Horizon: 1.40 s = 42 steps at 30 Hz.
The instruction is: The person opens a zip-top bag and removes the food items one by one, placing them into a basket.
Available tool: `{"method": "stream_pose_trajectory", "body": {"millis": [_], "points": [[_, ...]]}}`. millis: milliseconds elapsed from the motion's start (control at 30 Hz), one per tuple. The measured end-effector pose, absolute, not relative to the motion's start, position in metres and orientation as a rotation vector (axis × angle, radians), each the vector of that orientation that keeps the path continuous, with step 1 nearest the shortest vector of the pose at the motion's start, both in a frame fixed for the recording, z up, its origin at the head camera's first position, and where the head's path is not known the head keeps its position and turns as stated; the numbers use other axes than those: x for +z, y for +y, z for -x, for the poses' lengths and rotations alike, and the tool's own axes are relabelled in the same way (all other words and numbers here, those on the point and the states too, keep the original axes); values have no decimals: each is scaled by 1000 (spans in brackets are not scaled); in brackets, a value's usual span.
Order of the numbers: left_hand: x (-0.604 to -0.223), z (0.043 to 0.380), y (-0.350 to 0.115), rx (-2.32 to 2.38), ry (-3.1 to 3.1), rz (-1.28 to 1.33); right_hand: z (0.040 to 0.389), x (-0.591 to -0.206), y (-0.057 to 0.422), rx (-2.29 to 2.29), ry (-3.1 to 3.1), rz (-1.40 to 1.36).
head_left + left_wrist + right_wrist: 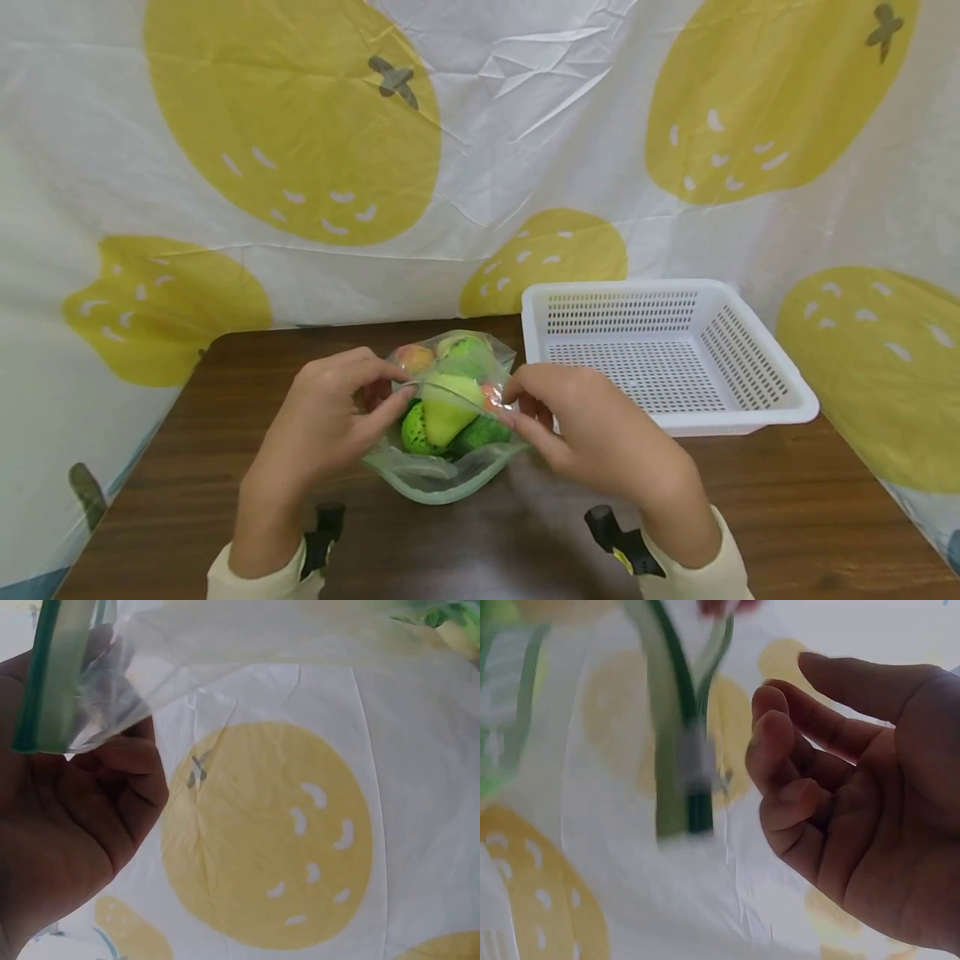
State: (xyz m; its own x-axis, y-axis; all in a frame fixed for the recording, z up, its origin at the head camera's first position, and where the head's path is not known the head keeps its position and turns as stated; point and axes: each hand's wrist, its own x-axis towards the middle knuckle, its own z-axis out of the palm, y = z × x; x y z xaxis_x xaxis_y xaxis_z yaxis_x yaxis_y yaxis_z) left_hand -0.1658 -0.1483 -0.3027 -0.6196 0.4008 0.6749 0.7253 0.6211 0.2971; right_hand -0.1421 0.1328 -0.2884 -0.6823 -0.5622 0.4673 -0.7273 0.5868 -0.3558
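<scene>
A clear zip bag (504, 457) with a green rim lies on the table, its mouth toward me. Inside it are a yellow-green pear (448, 408), a speckled green fruit (417, 432) and several other green and reddish fruits. My left hand (330, 417) pinches the bag's film at the left of the mouth; the left wrist view shows its curled fingers (124, 761) behind the green zip strip (45, 682). My right hand (592, 421) is at the bag's right side. In the right wrist view its thumb and loosely bent fingers stand apart, beside the zip's greyish slider (695, 759).
A white perforated basket (780, 367) stands behind and to the right of the bag on the brown wooden table (225, 400). Behind the table hangs a white cloth (525, 150) printed with yellow fruit. Dark wrist mounts (626, 542) sit at both cuffs.
</scene>
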Motion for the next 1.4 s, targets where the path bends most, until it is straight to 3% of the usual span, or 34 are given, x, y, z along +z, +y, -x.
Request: {"method": "stream_pose_trajectory", "body": {"millis": [400,1000,1400], "points": [[-303,168,-141,-802,-2119,918,132,-319,71,487,-2472,-1371],[-304,169,-138,-808,-2057,981,167,-357,49,214,-2636,-991],[-304,168,-139,-782,-2069,961,178,-371,48,155,-2570,-935]]}}
